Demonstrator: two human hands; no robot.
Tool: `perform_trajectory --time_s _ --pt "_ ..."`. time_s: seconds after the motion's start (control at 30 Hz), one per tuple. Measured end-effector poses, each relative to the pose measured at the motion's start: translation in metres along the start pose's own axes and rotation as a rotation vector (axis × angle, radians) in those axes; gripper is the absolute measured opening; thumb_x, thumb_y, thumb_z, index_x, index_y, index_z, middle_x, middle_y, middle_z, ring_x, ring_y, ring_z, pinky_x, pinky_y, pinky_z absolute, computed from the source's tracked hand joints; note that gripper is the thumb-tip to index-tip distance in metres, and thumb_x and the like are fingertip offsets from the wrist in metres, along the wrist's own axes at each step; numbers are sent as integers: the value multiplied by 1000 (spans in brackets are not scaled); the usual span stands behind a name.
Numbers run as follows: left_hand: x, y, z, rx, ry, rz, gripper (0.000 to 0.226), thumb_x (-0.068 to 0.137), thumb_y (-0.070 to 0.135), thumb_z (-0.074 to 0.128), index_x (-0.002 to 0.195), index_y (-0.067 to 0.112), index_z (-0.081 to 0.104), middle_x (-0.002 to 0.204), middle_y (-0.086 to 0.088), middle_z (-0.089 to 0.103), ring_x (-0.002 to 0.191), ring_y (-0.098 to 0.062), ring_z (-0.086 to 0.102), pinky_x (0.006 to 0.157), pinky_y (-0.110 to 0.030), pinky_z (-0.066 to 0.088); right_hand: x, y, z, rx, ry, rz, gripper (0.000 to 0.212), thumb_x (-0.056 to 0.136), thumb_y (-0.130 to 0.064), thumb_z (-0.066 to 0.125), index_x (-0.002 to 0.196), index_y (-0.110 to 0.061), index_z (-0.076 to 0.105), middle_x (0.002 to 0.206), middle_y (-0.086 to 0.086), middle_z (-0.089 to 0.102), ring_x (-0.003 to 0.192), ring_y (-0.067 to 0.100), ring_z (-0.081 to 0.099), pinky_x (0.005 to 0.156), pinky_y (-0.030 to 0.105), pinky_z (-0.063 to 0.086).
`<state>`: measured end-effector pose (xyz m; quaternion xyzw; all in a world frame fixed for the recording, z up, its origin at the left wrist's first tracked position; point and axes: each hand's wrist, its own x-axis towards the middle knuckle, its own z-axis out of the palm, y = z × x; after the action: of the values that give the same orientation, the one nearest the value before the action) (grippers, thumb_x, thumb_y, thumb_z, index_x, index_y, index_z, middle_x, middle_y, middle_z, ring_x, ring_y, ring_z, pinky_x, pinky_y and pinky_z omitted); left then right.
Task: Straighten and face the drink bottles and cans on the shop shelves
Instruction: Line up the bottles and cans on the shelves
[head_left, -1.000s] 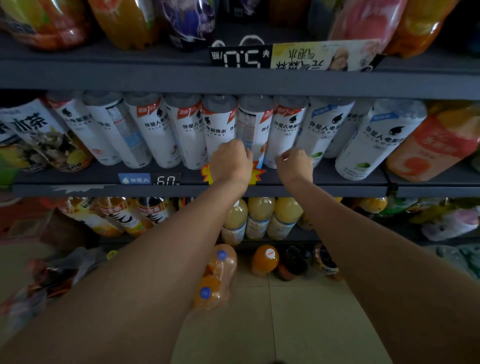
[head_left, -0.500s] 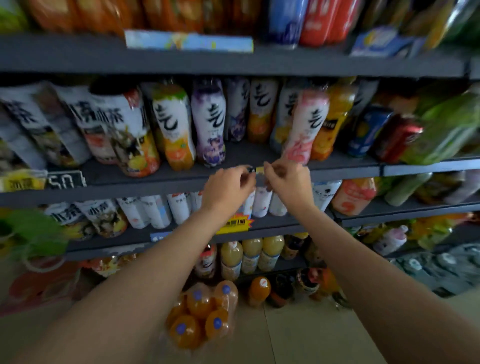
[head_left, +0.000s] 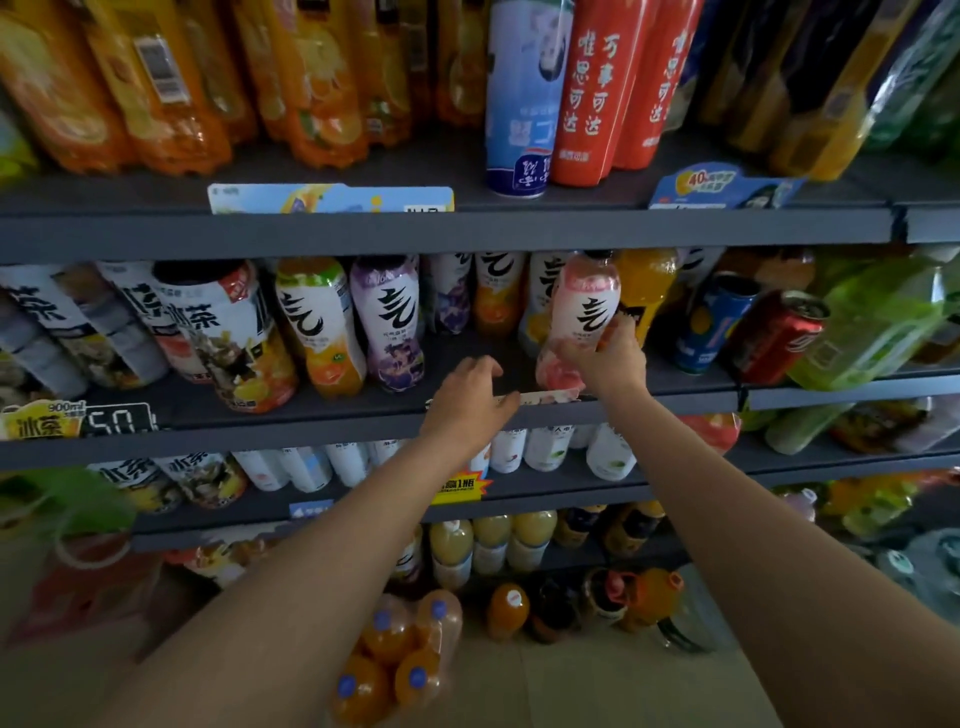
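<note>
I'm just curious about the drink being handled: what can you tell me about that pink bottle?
The pink bottle is plastic by its look, wrapped in a white and pink label with a bold black brush character and peach pictures low down. Its cap is hidden by the shelf above. It stands leaning left on the middle shelf, near the front edge, with an orange bottle close behind. The right hand grips its lower half; the left hand is not touching it.

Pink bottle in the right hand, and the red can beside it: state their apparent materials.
Pink bottle: likely plastic under a glossy printed sleeve, judging by its sheen and moulded waist. Red can: probably metal, with a silvery rim on top.
</note>
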<state>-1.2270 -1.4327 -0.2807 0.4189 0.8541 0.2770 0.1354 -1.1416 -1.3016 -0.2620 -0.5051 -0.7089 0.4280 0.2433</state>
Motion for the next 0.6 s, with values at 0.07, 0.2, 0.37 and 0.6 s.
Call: perform_trajectory --time_s 0.07,0.2,0.37,0.6 --pt "0 -3 -6 2 -4 -45 40 91 30 56 124 9 49 127 -10 49 115 -26 52 93 -37 43 -3 0 -1 14 10 49 72 76 -26 75 132 -6 35 135 13 45 125 30 44 99 42 41" --pt "-1 15 -27 8 -59 -41 36 91 28 55 122 9 50 119 -7 59 106 -23 58 91 -39 46 -21 -2 -4 -62 12 62 59 83 -23 68 127 0 37 133 18 45 122 34 46 96 43 42" --pt "-1 64 -27 10 -149 75 35 91 28 56 121 12 51 112 -2 64 100 -20 61 86 -36 49 -13 -7 -35 -21 152 35 50 86 -20 64 124 0 38 131 17 42 121 34 42 91 39 38" --pt "17 125 26 -36 -218 188 39 92 20 53 130 16 44 103 -3 64 99 -23 58 90 -40 46 42 34 -116 -350 190 -3 77 89 -15 63 148 -28 15 152 16 10 133 40 25 97 43 37"
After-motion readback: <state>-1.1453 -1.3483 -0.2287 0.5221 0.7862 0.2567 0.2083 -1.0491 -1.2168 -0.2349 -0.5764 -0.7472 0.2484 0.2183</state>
